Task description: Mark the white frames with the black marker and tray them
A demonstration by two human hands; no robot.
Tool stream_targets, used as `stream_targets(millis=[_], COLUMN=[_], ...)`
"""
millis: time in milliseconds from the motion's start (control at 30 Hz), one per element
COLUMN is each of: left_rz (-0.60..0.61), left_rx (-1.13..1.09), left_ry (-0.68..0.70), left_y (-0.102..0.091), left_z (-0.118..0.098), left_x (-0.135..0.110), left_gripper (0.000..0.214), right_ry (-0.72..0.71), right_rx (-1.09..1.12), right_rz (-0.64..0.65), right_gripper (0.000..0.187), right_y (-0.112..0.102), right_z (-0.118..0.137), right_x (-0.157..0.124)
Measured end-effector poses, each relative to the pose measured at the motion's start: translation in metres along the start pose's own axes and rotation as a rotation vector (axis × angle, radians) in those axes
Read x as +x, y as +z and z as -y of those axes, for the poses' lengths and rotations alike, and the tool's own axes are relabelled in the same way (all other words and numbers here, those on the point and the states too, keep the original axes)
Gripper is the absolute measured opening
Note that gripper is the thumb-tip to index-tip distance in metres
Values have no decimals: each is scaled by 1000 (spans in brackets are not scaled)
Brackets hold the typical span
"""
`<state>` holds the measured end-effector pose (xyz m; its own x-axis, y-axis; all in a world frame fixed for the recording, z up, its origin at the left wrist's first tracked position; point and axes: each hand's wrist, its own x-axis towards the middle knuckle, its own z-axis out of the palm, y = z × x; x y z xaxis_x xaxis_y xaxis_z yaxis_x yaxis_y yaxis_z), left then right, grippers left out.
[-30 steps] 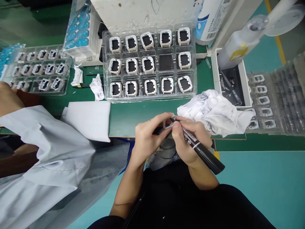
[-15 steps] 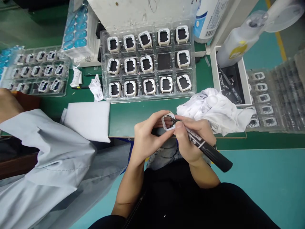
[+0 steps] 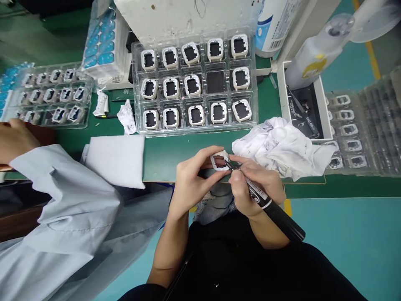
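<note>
- White watch-case frame (image 3: 223,154): in the head view, it is between the two hands, over the front edge of the green bench (image 3: 178,154).
- Left hand (image 3: 194,179): curled, the frame pinched between fingers and thumb.
- Right hand (image 3: 243,198): closed in a pen grip around a black marker (image 3: 278,215), tip at the frame's right side (actual contact is too small to tell).
- Step in hand looks like marker work on that edge; the next move seems to call for a steady frame and light tip control.

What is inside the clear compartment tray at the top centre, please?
The clear compartment tray holds fourteen white square frames. In the middle row, fourth from the left, only a dark bottom shows. The frames partly cover what lies beneath them.
</note>
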<state>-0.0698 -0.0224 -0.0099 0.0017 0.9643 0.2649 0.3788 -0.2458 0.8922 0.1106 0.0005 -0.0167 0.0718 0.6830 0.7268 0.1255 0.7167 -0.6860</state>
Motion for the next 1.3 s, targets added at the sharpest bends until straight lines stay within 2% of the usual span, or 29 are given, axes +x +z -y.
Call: stream_targets(millis=[100, 333, 467, 600, 733, 833, 1100, 1200, 1300], left_rz=[15, 57, 72, 63, 70, 81, 83, 55, 60], left_rx=[-14, -2, -51, -49, -26, -27, 21, 62, 180], left_ry=[11, 83, 140, 172, 174, 188, 156, 121, 115], left_y=[-1, -5, -4, -2, -2, -3, -3, -8, -21], left_z=[0, 4, 6, 10, 13, 14, 14, 11, 3], left_x=[2, 7, 7, 5, 4, 5, 5, 14, 43], left_gripper=[53, 61, 67, 62, 61, 60, 67, 72, 67], right_ry=[8, 74, 66, 57, 48, 47, 24, 12, 4], right_rx=[-12, 44, 100, 166, 172, 141, 172, 187, 179], right_rz=[-20, -195, -238, -263, -316, -339, -352, -360, -375], right_gripper=[22, 7, 11, 10, 16, 11, 16, 15, 15], right_y=[3, 12, 4, -1, 2, 5, 5, 5, 6], right_z=[0, -3, -12, -20, -21, -21, -24, -25, -25], right_x=[-1, -7, -19, -27, -25, -23, -23, -22, -22])
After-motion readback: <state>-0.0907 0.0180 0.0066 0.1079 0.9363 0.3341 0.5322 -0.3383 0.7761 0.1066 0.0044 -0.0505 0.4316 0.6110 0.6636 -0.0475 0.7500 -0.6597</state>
